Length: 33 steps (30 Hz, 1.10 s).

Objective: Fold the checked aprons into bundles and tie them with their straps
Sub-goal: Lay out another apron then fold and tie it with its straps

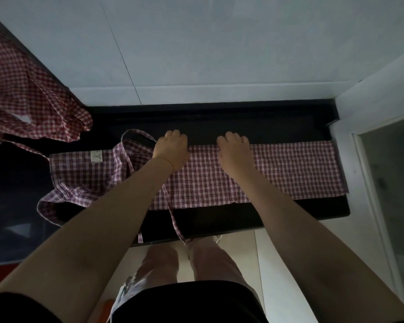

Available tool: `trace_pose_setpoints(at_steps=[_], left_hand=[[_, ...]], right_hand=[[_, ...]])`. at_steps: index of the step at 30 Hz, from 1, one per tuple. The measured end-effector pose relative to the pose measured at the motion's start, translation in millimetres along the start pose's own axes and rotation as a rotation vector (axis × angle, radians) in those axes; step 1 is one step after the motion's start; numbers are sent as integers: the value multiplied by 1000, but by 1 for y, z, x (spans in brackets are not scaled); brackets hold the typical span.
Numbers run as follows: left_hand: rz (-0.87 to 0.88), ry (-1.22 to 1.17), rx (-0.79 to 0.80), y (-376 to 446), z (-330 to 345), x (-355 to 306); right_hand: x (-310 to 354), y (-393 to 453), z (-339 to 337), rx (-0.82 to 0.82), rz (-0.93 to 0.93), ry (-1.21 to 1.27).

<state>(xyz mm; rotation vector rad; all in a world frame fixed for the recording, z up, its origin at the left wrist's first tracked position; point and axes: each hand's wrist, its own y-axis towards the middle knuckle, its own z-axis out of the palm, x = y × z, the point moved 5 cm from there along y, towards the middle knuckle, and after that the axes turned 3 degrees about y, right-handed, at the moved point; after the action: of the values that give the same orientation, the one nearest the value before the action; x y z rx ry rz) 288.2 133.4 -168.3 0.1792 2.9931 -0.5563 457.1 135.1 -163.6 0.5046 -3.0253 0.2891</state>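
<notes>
Nearest the body, below both wrists, a thin strap [173, 215] is trailing off the black counter [289, 213] and hanging over its front edge. Under the forearms the checked apron [277, 173] is lying folded into a long flat band across the counter, its crumpled bib end [80, 180] (with a small white label [96, 156]) spreading out to the left of the left hand [171, 149]. That hand and the right hand [234, 150] are sitting side by side, apart, on the band's far edge, fingers curling down over it and gripping the cloth. A neck loop [135, 134] is arching just left of the left hand. Further left, well apart from the grip, a second checked apron [31, 106] is lying heaped.
</notes>
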Motion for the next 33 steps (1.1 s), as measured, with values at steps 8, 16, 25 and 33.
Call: trace_pose_setpoints(at_steps=[8,16,25,33], left_hand=[[109,-55,-392,-37,6,-22],[150,42,-46,-59,60,-25],[26,-209,-292,-80,19,3],[-11,-231,-101,-90,20,50]], right_hand=[[42,-32,8,-323,-3,97],[-10,-79,53,-105,133,49],[3,-68,-3,-212,427,118],[136,-47,41,206,137,334]])
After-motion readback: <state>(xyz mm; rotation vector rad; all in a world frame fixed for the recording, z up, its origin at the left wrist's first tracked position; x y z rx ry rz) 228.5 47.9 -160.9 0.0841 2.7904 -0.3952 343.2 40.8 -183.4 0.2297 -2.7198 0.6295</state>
